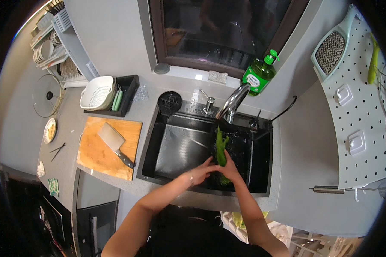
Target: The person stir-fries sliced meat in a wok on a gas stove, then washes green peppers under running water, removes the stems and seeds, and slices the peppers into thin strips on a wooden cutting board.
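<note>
Over the right part of the black sink (183, 151), my right hand (230, 168) grips long green peppers (221, 147), their tips pointing up toward the faucet. My left hand (199, 173) meets it from the left, fingers apart and reaching to the right hand's edge; I see nothing held in it. More green (225, 180) shows below my right hand, low in the sink. The spout of the chrome faucet (233, 101) ends just above the pepper tips. Wet glints surround the peppers, and my hands partly hide them.
Left of the sink, a cleaver (112, 136) lies on a wooden cutting board (93, 157). Behind it are a white colander (98, 93) and a black tray (132, 91). A green soap bottle (260, 75) stands behind the faucet. A pegboard (366, 109) hangs at right.
</note>
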The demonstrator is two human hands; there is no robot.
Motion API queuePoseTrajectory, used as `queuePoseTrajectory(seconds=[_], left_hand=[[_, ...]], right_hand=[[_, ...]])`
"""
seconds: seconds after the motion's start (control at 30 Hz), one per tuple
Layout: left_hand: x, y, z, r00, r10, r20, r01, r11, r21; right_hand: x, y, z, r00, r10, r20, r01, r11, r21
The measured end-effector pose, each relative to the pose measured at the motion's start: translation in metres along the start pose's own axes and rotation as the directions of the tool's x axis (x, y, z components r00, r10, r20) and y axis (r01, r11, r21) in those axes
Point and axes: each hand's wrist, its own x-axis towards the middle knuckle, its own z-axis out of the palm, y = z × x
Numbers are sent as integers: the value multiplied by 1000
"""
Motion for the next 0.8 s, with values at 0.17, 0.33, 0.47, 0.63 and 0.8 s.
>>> queuePoseTrajectory(seconds=[0.17, 0.33, 0.47, 0.63, 0.8], left_hand=[[35, 13, -2, 998, 39, 52, -28, 980, -197], [31, 12, -36, 966, 203, 161, -98, 862, -497], [19, 13, -61, 946, 292, 137, -147, 768, -623], [9, 12, -97, 970, 244, -14, -201, 766, -611], [23, 1, -119, 961, 83, -262, -209, 839, -502]], right_hand=[[-18, -52, 13, 989, -97, 112, 137, 888, -438], [-13, -47, -5, 951, -151, 270, 93, 972, 214], [13, 24, -2, 987, 143, -77, -68, 795, 603], [42, 124, 10, 509, 716, -477, -301, 667, 681], [39, 71, 15, 850, 379, 365, -375, -51, 926]])
